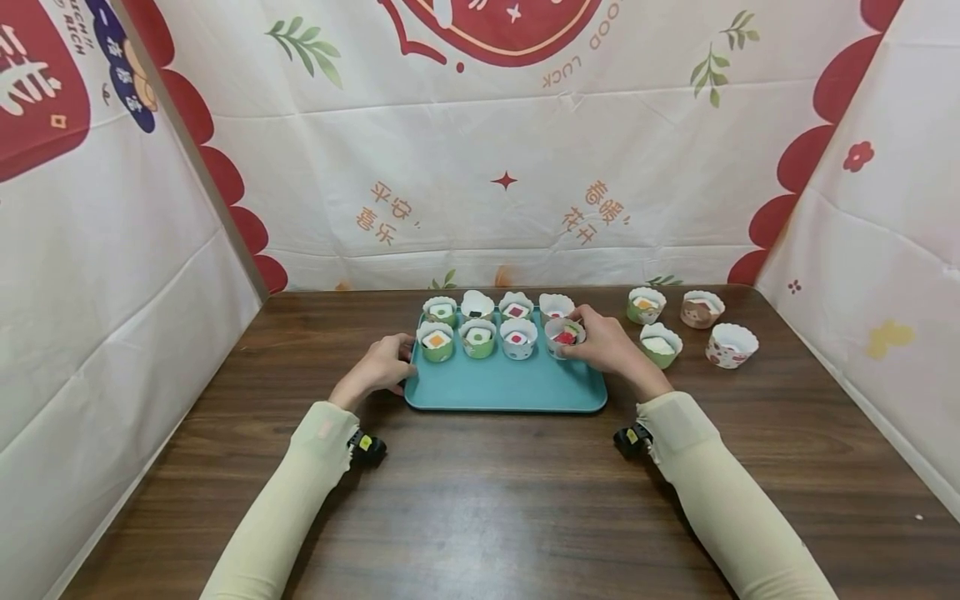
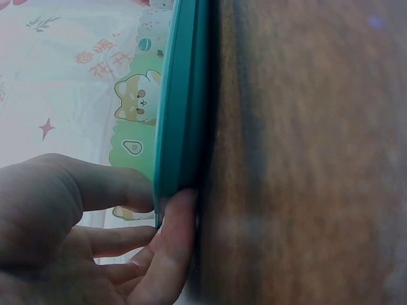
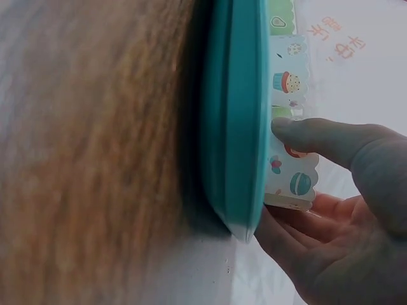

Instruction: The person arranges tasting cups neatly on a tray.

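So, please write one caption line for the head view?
Right hand holds a paper cup on the teal tray; left hand steadies its edge.

Head view high above; wrist views close, sharing tray (image 1: 504,392) edge

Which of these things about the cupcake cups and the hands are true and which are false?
1. Eight cups stand on the teal tray. True.
2. The right hand holds a cup on the tray. True.
3. The left hand is lifting a cup. False: it rests at the tray's left edge.
4. Four cups stand on the table right of the tray. True.
5. The tray is red. False: it is teal.
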`<action>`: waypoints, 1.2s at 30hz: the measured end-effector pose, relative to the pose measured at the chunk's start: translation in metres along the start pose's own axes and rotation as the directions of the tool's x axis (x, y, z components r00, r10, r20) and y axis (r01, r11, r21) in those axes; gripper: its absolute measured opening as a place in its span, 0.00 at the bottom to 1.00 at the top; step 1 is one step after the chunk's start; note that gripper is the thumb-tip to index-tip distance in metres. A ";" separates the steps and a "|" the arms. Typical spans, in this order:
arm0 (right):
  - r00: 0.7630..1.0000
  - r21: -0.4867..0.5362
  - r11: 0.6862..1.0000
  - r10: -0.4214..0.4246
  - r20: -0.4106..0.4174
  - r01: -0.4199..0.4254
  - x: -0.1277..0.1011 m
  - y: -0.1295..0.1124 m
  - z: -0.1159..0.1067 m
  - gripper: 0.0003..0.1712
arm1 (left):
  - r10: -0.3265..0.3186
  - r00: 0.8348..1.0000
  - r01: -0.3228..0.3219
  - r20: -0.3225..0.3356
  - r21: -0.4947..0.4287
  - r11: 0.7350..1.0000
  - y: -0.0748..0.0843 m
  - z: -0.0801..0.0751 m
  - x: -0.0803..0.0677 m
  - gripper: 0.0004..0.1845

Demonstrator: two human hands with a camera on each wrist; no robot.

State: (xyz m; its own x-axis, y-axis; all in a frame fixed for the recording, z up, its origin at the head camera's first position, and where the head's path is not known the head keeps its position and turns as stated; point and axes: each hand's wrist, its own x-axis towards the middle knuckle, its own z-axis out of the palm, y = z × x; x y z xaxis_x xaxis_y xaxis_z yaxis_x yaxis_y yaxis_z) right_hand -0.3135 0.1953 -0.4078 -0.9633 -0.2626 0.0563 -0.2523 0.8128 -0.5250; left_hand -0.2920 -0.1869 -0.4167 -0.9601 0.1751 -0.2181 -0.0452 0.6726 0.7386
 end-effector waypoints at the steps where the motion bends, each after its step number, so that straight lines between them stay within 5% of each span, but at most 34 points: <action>1: 1.000 0.001 1.000 0.002 0.002 -0.002 0.000 0.000 0.000 0.36 | 0.001 1.000 -0.001 0.000 0.000 1.000 0.000 0.000 0.000 0.35; 36: 0.998 0.001 1.000 -0.004 0.069 0.004 -0.001 0.003 -0.006 0.44 | -0.001 1.000 0.000 0.008 0.016 1.000 0.000 -0.001 0.000 0.34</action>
State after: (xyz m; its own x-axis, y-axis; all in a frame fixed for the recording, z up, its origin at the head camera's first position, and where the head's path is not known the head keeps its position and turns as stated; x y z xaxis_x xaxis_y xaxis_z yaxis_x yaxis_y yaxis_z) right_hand -0.3135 0.2007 -0.4046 -0.9534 -0.3016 -0.0005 -0.2562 0.8110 -0.5260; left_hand -0.2925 -0.1876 -0.4158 -0.9577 0.1808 -0.2239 -0.0412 0.6839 0.7284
